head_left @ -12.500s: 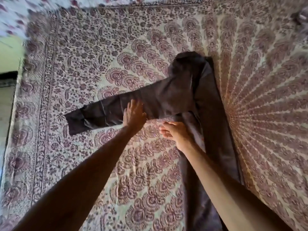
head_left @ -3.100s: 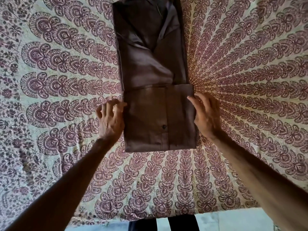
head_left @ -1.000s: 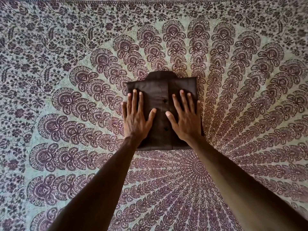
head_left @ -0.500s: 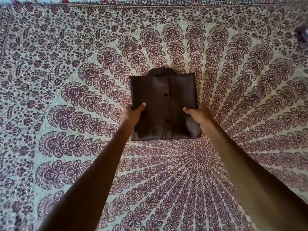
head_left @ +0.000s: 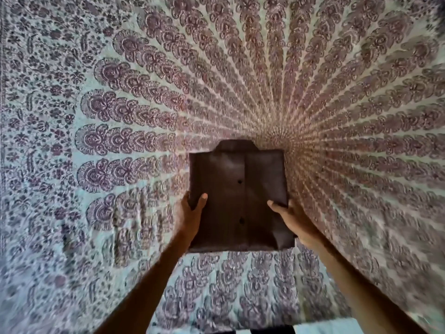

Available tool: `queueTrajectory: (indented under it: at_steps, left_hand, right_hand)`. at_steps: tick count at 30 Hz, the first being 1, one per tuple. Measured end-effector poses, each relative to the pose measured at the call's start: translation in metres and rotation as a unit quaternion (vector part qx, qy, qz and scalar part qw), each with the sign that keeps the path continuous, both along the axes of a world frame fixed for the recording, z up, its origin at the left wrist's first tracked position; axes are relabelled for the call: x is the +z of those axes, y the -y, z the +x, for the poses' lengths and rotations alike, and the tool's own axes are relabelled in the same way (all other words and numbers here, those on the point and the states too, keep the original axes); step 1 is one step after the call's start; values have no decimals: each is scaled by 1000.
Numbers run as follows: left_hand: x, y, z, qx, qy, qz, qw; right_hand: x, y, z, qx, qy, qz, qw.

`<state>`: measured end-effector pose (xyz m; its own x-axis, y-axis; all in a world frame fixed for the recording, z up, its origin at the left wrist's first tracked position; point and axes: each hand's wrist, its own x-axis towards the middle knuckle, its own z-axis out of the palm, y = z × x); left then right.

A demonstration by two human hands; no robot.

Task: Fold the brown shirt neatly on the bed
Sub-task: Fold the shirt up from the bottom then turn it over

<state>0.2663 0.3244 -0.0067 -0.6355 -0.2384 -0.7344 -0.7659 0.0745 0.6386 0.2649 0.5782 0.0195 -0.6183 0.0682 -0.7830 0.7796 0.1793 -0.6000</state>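
Above the patterned bed (head_left: pixel 120 141), the folded brown shirt (head_left: pixel 238 196), soft and light, seems lifted, left hand (head_left: pixel 191 216) and right hand (head_left: pixel 292 221) pinching its side edges, the best hold.

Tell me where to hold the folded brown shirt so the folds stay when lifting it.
Grip the brown shirt at its side edges, one hand from each side, thumb on top, fingers under, as the left hand and right hand do. It is a flat rectangle, so support on both sides likely keeps the layers together.
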Motion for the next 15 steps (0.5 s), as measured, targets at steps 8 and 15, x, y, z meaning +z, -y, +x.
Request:
queueTrajectory:
  at_steps: [8,15]
  left_hand:
    - [-29,21,79,-80,40,-69,994]
    - [18,8,59,-111,19,129,985]
  right_hand:
    - [18,6,69,31,-83,49,995]
    - [127,46,58,199,-336,169,905]
